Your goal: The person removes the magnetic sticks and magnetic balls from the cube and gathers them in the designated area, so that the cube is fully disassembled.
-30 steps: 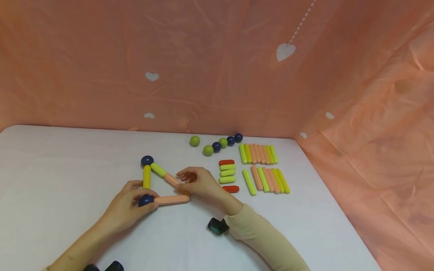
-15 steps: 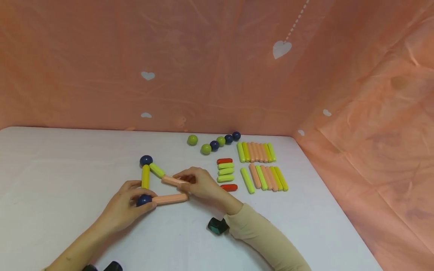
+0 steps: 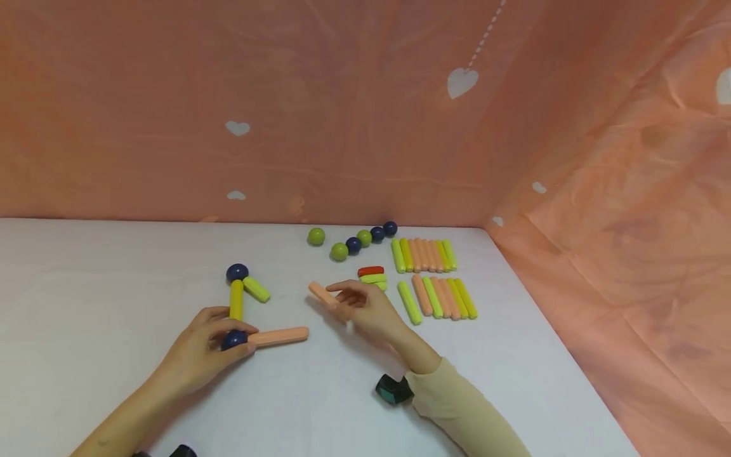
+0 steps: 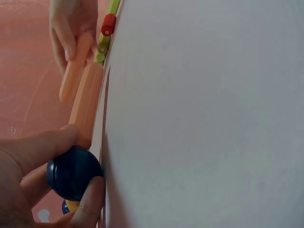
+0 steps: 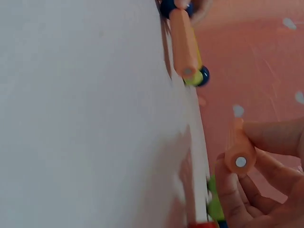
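My left hand [image 3: 200, 346] grips a dark blue ball [image 4: 74, 174] between thumb and fingers. From that ball a long peach stick [image 3: 280, 336] points right and a yellow stick [image 3: 237, 299] runs away to a second blue ball [image 3: 237, 273]. A short lime stick [image 3: 257, 289] slants off the second ball. My right hand [image 3: 365, 310] pinches another peach stick [image 5: 240, 152], apart from the lime stick's end. The held stick shows a round silver-white spot on its end in the right wrist view.
Green and blue balls [image 3: 339, 252] line the table's back. Two rows of lime, yellow and peach sticks [image 3: 424, 255] lie at the right. Short red and lime sticks [image 3: 371, 271] are partly hidden behind my right hand. An orange cloth [image 3: 342, 127] hangs behind the table.
My right hand has moved right with the peach stick, pulling it away from the lime stick it was lined up against. My left hand still holds the near blue ball.
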A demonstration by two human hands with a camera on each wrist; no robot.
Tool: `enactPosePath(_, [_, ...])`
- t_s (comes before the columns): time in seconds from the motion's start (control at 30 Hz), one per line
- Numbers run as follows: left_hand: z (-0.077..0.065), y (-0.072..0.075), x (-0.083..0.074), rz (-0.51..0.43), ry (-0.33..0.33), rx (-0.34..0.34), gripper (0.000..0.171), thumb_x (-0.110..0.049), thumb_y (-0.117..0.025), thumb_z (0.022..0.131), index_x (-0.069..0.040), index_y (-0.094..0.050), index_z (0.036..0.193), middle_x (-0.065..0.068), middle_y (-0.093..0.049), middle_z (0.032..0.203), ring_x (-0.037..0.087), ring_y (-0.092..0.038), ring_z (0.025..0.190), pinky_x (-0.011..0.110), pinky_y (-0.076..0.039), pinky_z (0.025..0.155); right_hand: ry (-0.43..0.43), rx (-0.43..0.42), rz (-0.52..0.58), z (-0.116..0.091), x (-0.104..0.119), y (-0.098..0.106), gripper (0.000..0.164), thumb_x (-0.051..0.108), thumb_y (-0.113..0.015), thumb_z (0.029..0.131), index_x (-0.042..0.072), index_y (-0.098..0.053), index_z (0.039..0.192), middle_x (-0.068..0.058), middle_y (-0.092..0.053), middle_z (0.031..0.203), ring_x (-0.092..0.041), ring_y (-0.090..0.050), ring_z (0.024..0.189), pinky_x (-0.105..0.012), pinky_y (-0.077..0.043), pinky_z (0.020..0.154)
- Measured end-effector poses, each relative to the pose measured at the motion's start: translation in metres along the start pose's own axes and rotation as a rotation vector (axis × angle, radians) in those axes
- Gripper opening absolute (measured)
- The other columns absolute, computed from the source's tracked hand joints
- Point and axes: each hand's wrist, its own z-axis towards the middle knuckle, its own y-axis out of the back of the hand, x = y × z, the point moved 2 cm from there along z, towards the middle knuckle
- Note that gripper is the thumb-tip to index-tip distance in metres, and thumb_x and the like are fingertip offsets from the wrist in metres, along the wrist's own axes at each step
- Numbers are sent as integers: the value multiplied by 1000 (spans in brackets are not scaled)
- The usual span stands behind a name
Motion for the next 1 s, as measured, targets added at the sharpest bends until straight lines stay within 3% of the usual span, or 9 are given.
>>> enactPosePath(0.2, [0,2,2,8,-19,-12,25,-25,-76,81,-14,-73,103,27,-45,128,43,-57,105,58,-48,84,-25,-129,59,-8,-9,22,34,11,-68,88,6,-64,121,-15,-67,101,-15,-60,84,-24,-51,70])
enactPosePath(0.4, [0,4,4,-5,-23,-24,26,-24,-77,81,-12,-74,104,27,-48,127,44,-54,109,56,-49,87,-117,-260,51,-15,-19,40,33,16,-68,89,7,-65,120,-11,-66,100,-15,-60,85,-22,-49,71])
enactPosePath(0.8, [-3,12,10,-16,-81,-47,29,-25,-81,77,-13,-73,103,22,-56,118,34,-61,100,43,-55,80,-168,-368,53,-30,-34,75,34,14,-63,91,4,-62,124,-14,-64,105,-13,-59,81,-19,-49,70])
enactPosePath(1.0, [-4,15,13,-38,-15,1,33,-27,-79,79,-14,-72,108,22,-55,121,35,-61,101,51,-52,83,-226,-426,71,-36,-41,83,35,18,-64,92,4,-61,125,-13,-63,104,-10,-57,77,-20,-47,67])
